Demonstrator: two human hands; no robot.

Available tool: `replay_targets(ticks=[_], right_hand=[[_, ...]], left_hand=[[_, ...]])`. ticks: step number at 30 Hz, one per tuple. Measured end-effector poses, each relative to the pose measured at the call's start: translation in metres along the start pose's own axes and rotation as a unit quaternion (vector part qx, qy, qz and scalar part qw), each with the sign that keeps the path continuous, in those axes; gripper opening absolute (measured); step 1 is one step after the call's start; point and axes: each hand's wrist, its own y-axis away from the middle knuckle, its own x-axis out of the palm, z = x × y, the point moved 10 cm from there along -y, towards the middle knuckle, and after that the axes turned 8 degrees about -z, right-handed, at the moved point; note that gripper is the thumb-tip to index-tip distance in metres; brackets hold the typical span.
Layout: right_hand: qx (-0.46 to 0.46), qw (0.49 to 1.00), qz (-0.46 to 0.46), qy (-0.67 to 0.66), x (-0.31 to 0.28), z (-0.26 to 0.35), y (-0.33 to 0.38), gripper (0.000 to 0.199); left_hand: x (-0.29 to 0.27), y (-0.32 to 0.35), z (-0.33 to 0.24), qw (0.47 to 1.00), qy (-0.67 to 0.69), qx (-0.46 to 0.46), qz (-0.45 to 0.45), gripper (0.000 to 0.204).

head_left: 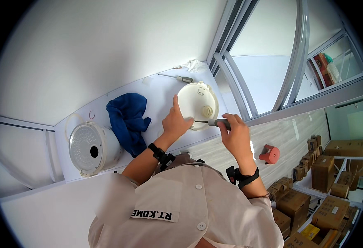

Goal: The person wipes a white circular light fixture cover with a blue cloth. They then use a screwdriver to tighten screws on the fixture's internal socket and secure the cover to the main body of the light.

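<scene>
A white round appliance lid (192,101) lies on the table in front of me, with a small round fitting inside. My left hand (176,122) holds its near left rim, index finger stretched along the edge and thumb by the screwdriver tip. The fingers beneath are hidden. In my right hand (236,138) is a screwdriver (220,122) with a grey handle, its thin shaft pointing left over the lid's near edge. Whether the tip sits in a screw is too small to tell.
A second screwdriver (183,79) lies behind the lid, near a crumpled white cloth (194,65). To the left are a blue cloth (127,118) and a white cooker body (91,149). A red stool (270,154) and cardboard boxes (324,171) stand at right.
</scene>
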Motion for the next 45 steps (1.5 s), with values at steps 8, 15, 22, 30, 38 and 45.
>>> replay_targets(ticks=[8, 15, 22, 30, 38, 45], right_hand=[[0.132, 0.987, 0.068, 0.069, 0.008, -0.019, 0.004, 0.036], [-0.086, 0.987, -0.013, -0.131, -0.006, 0.035, 0.002, 0.039], [0.046, 0.994, -0.015, -0.1, 0.008, 0.011, 0.009, 0.047], [0.007, 0.998, -0.058, 0.019, -0.006, 0.013, 0.003, 0.035], [0.013, 0.99, -0.088, -0.111, -0.007, 0.002, 0.006, 0.018], [0.015, 0.989, -0.105, -0.098, -0.015, -0.002, 0.009, 0.018]], left_hand=[[0.001, 0.001, 0.004, 1.0, 0.001, 0.02, -0.017, 0.125], [-0.005, 0.004, 0.006, 0.998, -0.009, 0.032, -0.051, 0.124], [-0.003, 0.005, 0.007, 0.999, -0.02, 0.018, -0.036, 0.125], [-0.008, 0.008, 0.006, 1.0, -0.01, -0.011, -0.018, 0.126], [-0.011, 0.01, 0.004, 0.998, -0.036, 0.009, -0.049, 0.127], [-0.014, 0.014, 0.005, 0.99, -0.029, 0.05, -0.128, 0.124]])
